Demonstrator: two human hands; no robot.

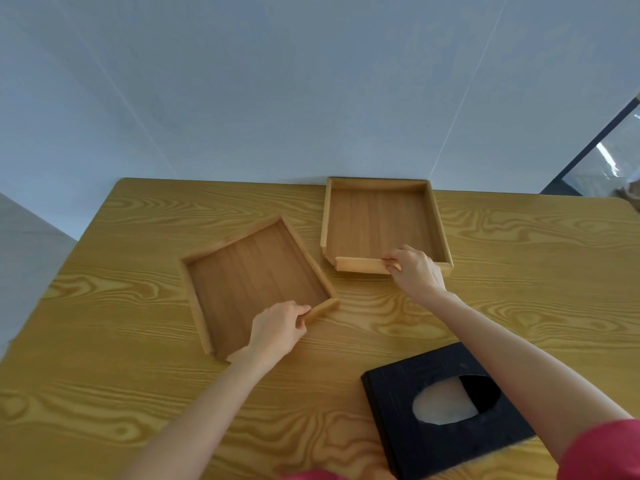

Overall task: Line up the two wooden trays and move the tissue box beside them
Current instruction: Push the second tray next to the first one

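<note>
Wooden and yellow-grained, the counter [138, 375] carries two shallow wooden trays and a black tissue box. The left tray [256, 285] lies skewed, its far end turned toward the left, while the right tray [377, 223] sits square with its far rim up against the pale wall [311, 81]. The two trays lie near each other but apart. The left hand [277, 330] pinches the near front lip of the left tray, thumb and fingers closed on the strip of wood. The right hand [415, 268] grips the front lip of the right tray the same way. The tissue box [446, 410] rests near the counter's front edge, under the right forearm, seemingly not touched by it; something pale shows in its oval opening.
</note>
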